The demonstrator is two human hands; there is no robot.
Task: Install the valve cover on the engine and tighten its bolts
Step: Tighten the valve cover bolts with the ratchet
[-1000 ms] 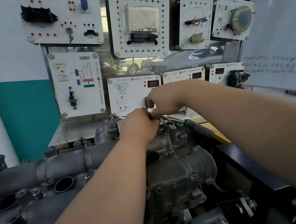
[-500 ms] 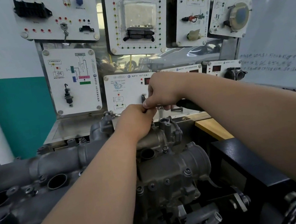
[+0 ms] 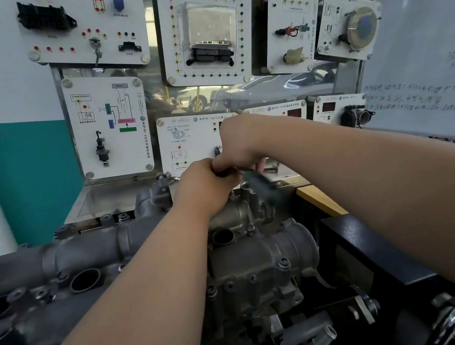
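A grey cast engine point(image 3: 258, 260) fills the lower half of the head view, with the valve cover point(image 3: 56, 268) and its round holes running to the left. Both hands meet at the engine's far top end. My left hand point(image 3: 205, 187) is curled over something there, its fingers hidden. My right hand point(image 3: 241, 143) grips the head end of a ratchet wrench, whose dark green handle point(image 3: 260, 182) blurs down to the right. The bolt under the tool is hidden by the hands.
A training board with white instrument panels point(image 3: 206, 29) stands right behind the engine. A metal tray point(image 3: 111, 196) lies at its foot. A whiteboard point(image 3: 425, 57) stands at the right, a black stand point(image 3: 375, 250) and a wooden edge point(image 3: 320, 199) beside the engine.
The wrench handle has swung: it pointed lower right a second ago, was hidden behind my right hand half a second ago, and now blurs down to the right again. Both hands stay on the spot.
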